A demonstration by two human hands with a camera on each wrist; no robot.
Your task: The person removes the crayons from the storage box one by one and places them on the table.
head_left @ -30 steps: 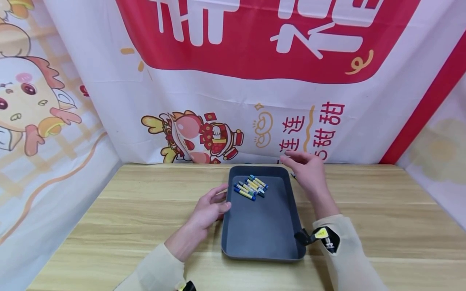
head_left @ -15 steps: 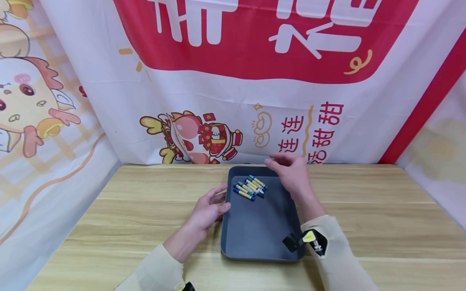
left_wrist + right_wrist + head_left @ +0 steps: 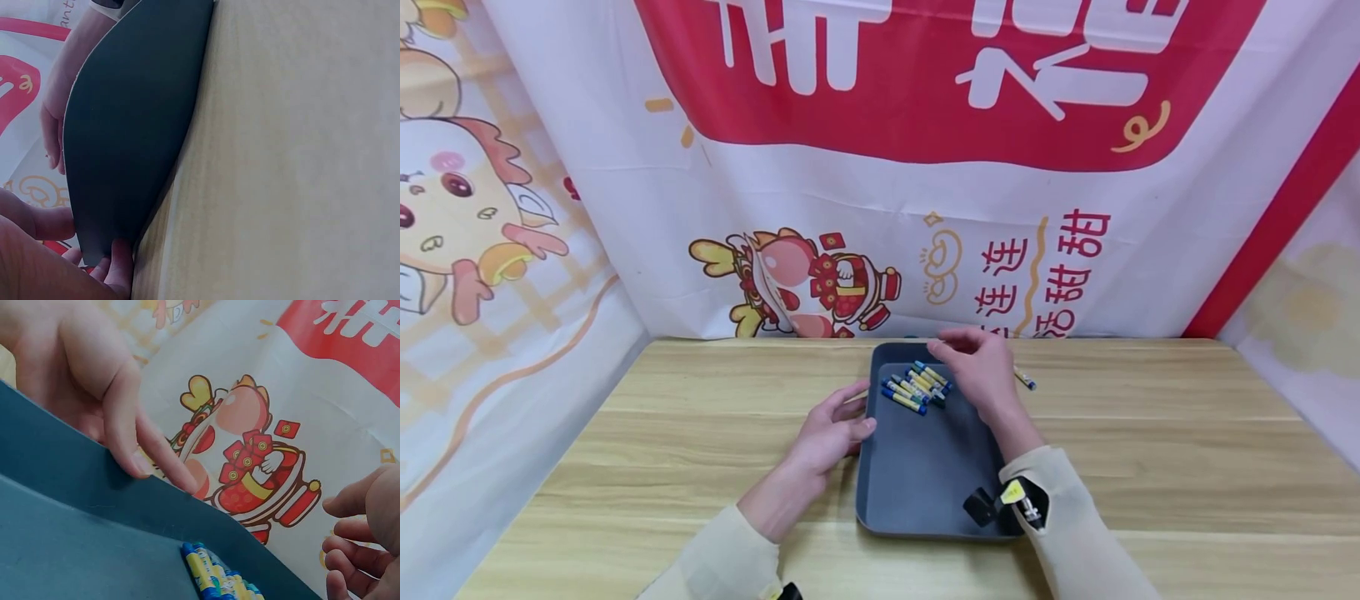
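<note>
A dark grey tray (image 3: 925,525) lies on the wooden table. Several blue-and-yellow crayons (image 3: 917,385) sit bunched at its far end, and they show again in the right wrist view (image 3: 215,575). My right hand (image 3: 973,367) hovers just right of the crayons with loosely curled fingers (image 3: 356,550) and holds nothing. My left hand (image 3: 835,425) rests against the tray's left rim, its thumb on the edge and its straight fingers (image 3: 125,425) along the wall. The left wrist view shows the tray's outer wall (image 3: 131,125) with those fingertips (image 3: 115,269) beside it.
One more crayon (image 3: 1025,380) lies on the table (image 3: 1150,433) just right of the tray's far corner. Printed banners (image 3: 880,208) close off the back and both sides. Bare wood stretches left and right of the tray.
My right hand has moved left, from beyond the tray's far right corner to over the tray beside the crayons. The loose crayon on the table now shows. The left hand has stayed put.
</note>
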